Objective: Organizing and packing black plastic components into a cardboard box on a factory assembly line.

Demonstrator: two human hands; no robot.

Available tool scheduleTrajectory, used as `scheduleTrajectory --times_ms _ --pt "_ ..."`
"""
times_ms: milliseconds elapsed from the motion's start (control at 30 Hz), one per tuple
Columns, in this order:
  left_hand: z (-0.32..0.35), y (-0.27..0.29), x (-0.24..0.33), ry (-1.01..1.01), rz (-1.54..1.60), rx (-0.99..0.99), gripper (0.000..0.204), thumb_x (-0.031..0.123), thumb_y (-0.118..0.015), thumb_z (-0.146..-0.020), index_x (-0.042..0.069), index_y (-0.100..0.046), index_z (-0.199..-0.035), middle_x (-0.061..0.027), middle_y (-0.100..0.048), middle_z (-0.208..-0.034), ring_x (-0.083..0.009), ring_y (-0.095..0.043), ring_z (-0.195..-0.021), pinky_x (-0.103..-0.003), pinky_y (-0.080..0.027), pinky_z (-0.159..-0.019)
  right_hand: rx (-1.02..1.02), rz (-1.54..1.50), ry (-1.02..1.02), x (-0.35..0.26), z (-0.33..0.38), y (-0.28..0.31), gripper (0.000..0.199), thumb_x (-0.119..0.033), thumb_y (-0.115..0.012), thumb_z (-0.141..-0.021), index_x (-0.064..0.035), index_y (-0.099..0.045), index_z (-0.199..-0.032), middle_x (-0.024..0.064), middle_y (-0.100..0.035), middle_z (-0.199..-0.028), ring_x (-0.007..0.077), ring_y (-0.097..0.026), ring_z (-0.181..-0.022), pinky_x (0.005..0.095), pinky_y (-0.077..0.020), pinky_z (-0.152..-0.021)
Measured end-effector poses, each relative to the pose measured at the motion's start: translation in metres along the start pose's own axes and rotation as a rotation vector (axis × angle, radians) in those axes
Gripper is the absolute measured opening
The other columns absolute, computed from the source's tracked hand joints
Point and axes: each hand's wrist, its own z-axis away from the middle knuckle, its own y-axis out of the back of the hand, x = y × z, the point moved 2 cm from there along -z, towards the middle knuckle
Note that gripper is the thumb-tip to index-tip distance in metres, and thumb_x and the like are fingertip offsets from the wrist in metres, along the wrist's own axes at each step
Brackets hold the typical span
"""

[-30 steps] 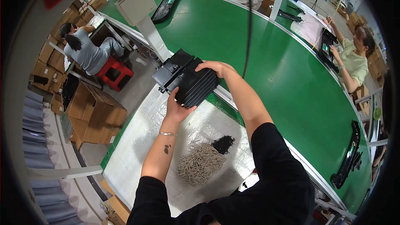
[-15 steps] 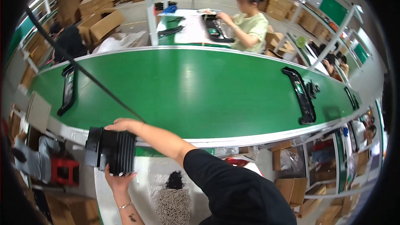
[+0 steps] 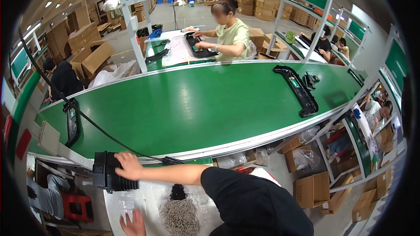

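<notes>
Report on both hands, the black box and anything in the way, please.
Right hand on black box. Left hand open, off it. Cable slants in front of belt, possibly in the way.

The white, film-covered surface [image 3: 153,205] carried beige rod-shaped pieces [image 3: 180,217] heaped against tiny black pieces [image 3: 177,192], with a ribbed black plastic box [image 3: 103,172] at its far left corner; on the long green surface [image 3: 188,105] lay curved black plastic housings [image 3: 301,95]

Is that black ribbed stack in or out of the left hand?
Out: a gap shows between the open left hand and the black ribbed stack.
</notes>
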Motion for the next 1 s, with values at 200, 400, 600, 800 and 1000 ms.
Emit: scheduleTrajectory --times_ms 200,400,600,800,1000 --pt "0.161 0.188 0.013 -0.145 0.254 -0.096 0.046 0.022 -0.062 -0.076 -0.005 -0.05 -0.11 -0.0175 -0.059 -0.105 -0.0334 -0.05 -0.105 -0.045 -0.041 -0.087 -0.356 -0.2 0.182 -0.075 0.117 -0.015 0.061 -0.032 -0.057 -0.079 -0.0042 -0.034 -0.129 0.0195 -0.041 -0.126 0.0354 -0.039 -0.116 0.0428 -0.0336 -0.096" --pt "0.256 0.313 0.023 -0.342 0.171 0.172 0.059 0.013 -0.058 -0.081 0.007 -0.032 -0.134 -0.0157 -0.043 -0.127 -0.0282 -0.05 -0.107 -0.041 -0.042 -0.09 -1.071 -0.534 0.664 -0.195 0.336 -0.145 0.042 -0.042 -0.059 -0.081 -0.0065 -0.059 -0.103 0.0193 -0.062 -0.098 0.0323 -0.058 -0.081 0.042 -0.0456 -0.074" --pt "0.274 0.349 -0.038 -0.264 -0.206 -0.138 0.05 0.017 -0.057 -0.083 0.008 -0.038 -0.128 -0.0125 -0.048 -0.119 -0.024 -0.052 -0.101 -0.037 -0.043 -0.085 -1.0 -0.738 0.572 -0.184 0.544 -0.19 0.035 -0.036 -0.059 -0.08 -0.0057 -0.06 -0.098 0.0173 -0.062 -0.095 0.0314 -0.058 -0.081 0.0412 -0.0461 -0.073" --pt "0.257 0.326 -0.096 -0.344 -0.389 -0.304 0.041 0.022 -0.056 -0.084 0.008 -0.044 -0.121 -0.0093 -0.053 -0.11 -0.0199 -0.055 -0.094 -0.033 -0.044 -0.08 -1.2 -0.984 0.54 -0.188 0.652 -0.228 0.028 -0.029 -0.059 -0.078 -0.0046 -0.062 -0.091 0.0149 -0.062 -0.092 0.0303 -0.058 -0.08 0.0401 -0.0467 -0.072" --pt "0.288 0.481 -0.063 -0.63 -0.125 0.191 0.034 0.026 -0.055 -0.085 0.009 -0.05 -0.115 -0.006 -0.058 -0.102 -0.0157 -0.057 -0.088 -0.029 -0.045 -0.075 -2.241 -1.267 0.2 -0.213 0.751 -0.269 0.021 -0.022 -0.059 -0.076 -0.0036 -0.063 -0.085 0.0125 -0.063 -0.088 0.0291 -0.059 -0.079 0.0391 -0.0473 -0.07"
